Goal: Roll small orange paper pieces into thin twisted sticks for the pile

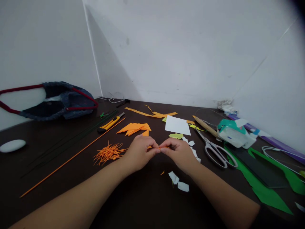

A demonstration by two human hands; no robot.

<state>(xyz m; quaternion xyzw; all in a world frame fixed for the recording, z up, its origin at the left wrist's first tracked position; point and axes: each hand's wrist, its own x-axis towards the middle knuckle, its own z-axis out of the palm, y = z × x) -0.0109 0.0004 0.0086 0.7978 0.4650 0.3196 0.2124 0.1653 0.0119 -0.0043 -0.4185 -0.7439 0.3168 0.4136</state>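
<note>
My left hand (pixel 140 152) and my right hand (pixel 180 154) meet above the dark table, thumbs and forefingers closed in a pinch. Between the fingertips runs a thin strip of orange paper (pixel 166 147), mostly covered by the fingers. To the left of my left hand lies a heap of thin orange twisted pieces (pixel 111 153), some with small thick ends. Just beyond that hand are folded orange paper pieces (pixel 133 128). Small white paper pieces (pixel 183 186) lie nearer me, and more white scraps (pixel 191 143) lie beside my right hand.
Scissors (pixel 218 153), a wipes pack (pixel 234 132), a dark phone-like slab (pixel 259 167) and green paper (pixel 269 195) are on the right. A yellow cutter (pixel 111 123), a long orange stick (pixel 71 158), a white oval object (pixel 13 146) and a denim bag (pixel 78 103) are left. Walls stand behind.
</note>
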